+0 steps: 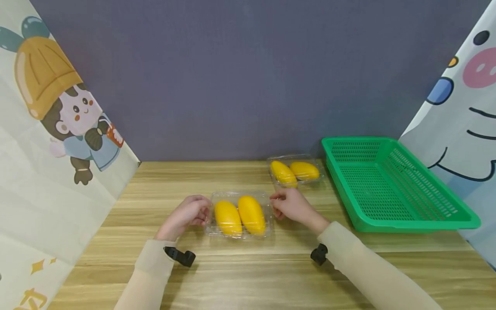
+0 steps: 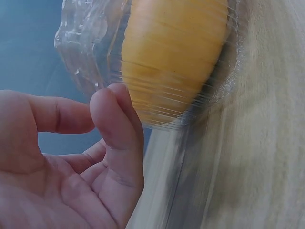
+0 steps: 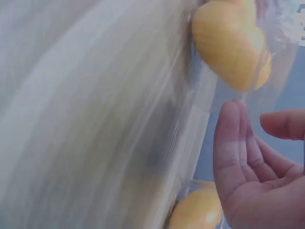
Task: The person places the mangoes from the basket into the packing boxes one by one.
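A clear plastic box (image 1: 240,194) with two yellow mangoes (image 1: 228,218) inside lies flat on the wooden table between my hands. At its left edge my left hand (image 1: 190,212) has thumb and forefinger together, seeming to pinch the rim. The left wrist view shows those fingertips against the crinkled plastic beside a mango (image 2: 171,52). My right hand (image 1: 293,206) is at the box's upper right edge. There, fingertips (image 3: 230,112) are close to the plastic and the thumb stands apart from them; contact is unclear.
Behind my right hand stands a second clear box (image 1: 284,158) holding two mangoes (image 1: 305,171). A green plastic basket (image 1: 410,224) with slotted sides stands at the right, near that box. A dark partition (image 1: 232,82) rises along the table's back edge, with printed cloths on both sides.
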`<state>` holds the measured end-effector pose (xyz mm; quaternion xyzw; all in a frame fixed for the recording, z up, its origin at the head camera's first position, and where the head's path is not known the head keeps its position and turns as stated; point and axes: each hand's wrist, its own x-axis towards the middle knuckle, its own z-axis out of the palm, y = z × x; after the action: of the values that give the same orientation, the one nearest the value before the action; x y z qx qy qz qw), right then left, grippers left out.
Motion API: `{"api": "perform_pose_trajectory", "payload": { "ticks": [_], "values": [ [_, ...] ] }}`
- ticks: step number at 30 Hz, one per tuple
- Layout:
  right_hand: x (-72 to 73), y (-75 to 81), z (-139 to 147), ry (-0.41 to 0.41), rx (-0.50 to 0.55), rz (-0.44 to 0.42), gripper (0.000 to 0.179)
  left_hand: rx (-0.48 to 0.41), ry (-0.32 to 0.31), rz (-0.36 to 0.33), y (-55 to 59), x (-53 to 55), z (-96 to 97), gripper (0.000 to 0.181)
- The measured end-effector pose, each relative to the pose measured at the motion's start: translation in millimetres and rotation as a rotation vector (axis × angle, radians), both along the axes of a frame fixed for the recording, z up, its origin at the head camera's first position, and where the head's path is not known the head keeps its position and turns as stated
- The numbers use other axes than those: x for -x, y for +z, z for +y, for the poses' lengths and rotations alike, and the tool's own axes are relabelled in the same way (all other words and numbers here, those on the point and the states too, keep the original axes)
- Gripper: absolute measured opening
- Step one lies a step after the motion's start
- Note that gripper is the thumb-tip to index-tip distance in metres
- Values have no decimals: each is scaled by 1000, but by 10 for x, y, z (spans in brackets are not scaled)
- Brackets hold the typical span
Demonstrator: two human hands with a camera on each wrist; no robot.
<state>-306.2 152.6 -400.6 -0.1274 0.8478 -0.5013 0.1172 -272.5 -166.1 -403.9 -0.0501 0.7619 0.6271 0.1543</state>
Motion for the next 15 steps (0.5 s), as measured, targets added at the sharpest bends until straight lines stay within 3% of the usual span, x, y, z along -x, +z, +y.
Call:
{"api": "perform_pose_trajectory", "payload": {
  "ticks": [5, 10, 15],
  "values": [
    [-75, 7, -2, -1, 80, -160, 22, 9, 1, 6, -9, -8, -1, 24],
    [-187, 12, 30, 77, 141, -368, 22, 30, -3, 15, -11, -18, -4, 24],
    [-321, 34, 58, 146, 159, -470, 17, 34, 0, 16, 6, -18, 2, 25]
  ]
}}
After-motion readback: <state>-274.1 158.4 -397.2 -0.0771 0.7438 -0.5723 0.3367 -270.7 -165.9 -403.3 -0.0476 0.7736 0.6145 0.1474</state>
